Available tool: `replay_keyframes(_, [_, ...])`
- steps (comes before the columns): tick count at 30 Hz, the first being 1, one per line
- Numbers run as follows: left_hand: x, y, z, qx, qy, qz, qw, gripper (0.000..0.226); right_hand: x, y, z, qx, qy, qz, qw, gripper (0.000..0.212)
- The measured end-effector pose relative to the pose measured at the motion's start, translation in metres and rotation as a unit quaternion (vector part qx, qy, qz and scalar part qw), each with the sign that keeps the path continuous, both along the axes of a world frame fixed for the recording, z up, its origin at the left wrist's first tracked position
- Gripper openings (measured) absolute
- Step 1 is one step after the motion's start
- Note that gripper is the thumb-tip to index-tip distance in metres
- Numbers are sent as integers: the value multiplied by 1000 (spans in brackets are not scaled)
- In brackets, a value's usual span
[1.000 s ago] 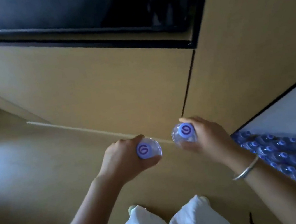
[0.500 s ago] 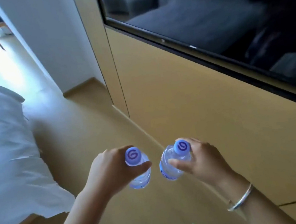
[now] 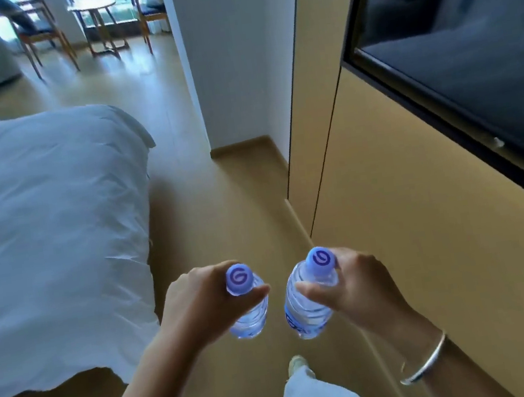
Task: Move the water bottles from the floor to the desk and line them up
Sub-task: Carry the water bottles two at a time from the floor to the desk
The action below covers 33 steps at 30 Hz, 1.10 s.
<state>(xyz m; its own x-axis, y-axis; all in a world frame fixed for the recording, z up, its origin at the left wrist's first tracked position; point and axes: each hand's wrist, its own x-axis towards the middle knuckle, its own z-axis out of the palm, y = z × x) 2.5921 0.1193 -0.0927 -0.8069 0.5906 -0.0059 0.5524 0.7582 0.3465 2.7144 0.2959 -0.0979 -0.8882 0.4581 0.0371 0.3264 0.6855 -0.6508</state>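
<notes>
My left hand (image 3: 201, 303) grips a clear water bottle (image 3: 249, 313) with a purple cap just below its neck. A second clear water bottle (image 3: 305, 312), also purple-capped, is held by my right hand (image 3: 356, 289) at its shoulder, thumb across the front. Both bottles hang upright side by side, a small gap between them, above the wooden floor (image 3: 223, 220). No desk is in view, and the bottles left on the floor are out of sight.
A bed with white bedding (image 3: 45, 233) fills the left. A tan wooden wall panel (image 3: 426, 243) with a dark TV screen (image 3: 467, 48) runs along the right. A white pillar (image 3: 228, 56) stands ahead. Far back are a small round table (image 3: 96, 16) and chairs (image 3: 35, 31). My leg (image 3: 313, 394) is below.
The view has swung left and upward, from the wall panel and the bottle pack on the floor to the aisle beside the bed. Both hands keep gripping their bottles throughout.
</notes>
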Motion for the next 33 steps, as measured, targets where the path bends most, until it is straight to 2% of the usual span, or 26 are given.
replay_keyframes(4, [-68,36,3,-13,18,27,999,44,-79,46,4,24,8,44,999,33])
replay_keyframes(9, [-146,72,6,61,22,68,996,73,-174,92,10,43,40,78,995,42])
replay_keyframes(15, [-229,88,6,73,16,88,993,65,-270,115,5,18,48,110,993,23])
replay_keyframes(18, [-280,91,0,90,7,95,991,62,-323,123,-4,15,48,117,992,30])
replay_keyframes(22, [-360,95,-7,136,-4,96,986,61,-403,125,-11,13,58,100,993,21])
replay_keyframes(25, [-422,93,-2,142,-17,97,985,66,-460,121,-10,11,63,90,994,23])
replay_keyframes(33, [-574,90,13,103,-1,43,994,64,-604,115,0,-3,101,86,991,21])
